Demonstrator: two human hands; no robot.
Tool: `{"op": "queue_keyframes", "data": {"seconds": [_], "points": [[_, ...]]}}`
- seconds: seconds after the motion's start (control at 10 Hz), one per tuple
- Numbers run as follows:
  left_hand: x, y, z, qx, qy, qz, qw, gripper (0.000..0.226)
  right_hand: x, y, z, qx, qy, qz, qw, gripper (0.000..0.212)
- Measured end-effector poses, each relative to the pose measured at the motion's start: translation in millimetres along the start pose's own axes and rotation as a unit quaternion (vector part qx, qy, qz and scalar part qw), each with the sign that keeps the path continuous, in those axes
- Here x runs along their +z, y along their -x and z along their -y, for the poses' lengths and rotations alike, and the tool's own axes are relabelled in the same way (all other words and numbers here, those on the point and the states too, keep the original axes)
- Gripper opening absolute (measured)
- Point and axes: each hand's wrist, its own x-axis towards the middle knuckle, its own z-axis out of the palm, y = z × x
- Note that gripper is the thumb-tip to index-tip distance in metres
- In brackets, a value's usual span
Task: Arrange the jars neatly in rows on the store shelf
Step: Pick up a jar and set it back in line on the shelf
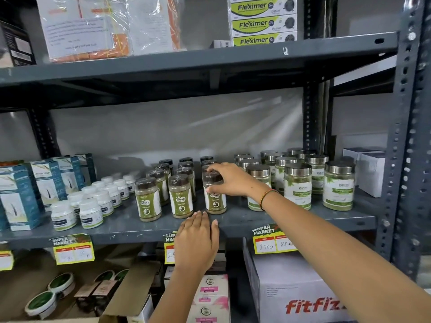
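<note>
Brown-lidded jar (215, 194) at the near row's right end was gripped by the right hand (229, 180); the left hand (197, 241) lay flat and released on the shelf (303, 220) edge.

Even, soft light; glare streaks the back wall (256, 113), and edges bow and blur.

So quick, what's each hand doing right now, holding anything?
Left hand: open, flat on the shelf edge, holding nothing.
Right hand: closed around the front dark-lidded jar in the right-most row.
</note>
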Motion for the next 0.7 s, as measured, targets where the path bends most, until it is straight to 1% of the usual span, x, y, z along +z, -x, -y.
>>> {"op": "queue_keyframes", "data": {"seconds": [0.2, 0.3, 0.4, 0.5, 0.6, 0.7], "points": [[0.8, -0.4, 0.3, 0.001, 0.000, -0.008, 1.000, 0.060, -0.9, 2.5, 1.5, -0.004, 0.017, -0.003, 1.000, 0.071], [-0.8, -0.5, 0.8, 0.006, -0.004, -0.009, 1.000, 0.061, -1.1, 5.8, 4.4, -0.001, 0.029, -0.002, 1.000, 0.074], [-2.3, -1.3, 1.3, 0.012, -0.012, 0.006, 1.000, 0.062, -1.2, 7.5, 3.9, -0.002, 0.034, -0.011, 0.999, 0.080], [-4.9, -3.2, 2.5, 0.017, -0.013, 0.034, 0.999, 0.063, -10.1, 15.3, 4.5, 0.011, 0.039, -0.031, 0.999, 0.082], [-12.3, -7.9, 4.0, 0.023, -0.004, 0.075, 0.997, 0.061, -19.1, 23.8, 0.5, 0.017, 0.015, -0.068, 0.997, 0.078], [-29.6, -13.3, 4.3, 0.024, 0.009, 0.091, 0.995, 0.049, -38.6, 38.9, 2.3, 0.016, 0.009, -0.122, 0.992, 0.073]]}}
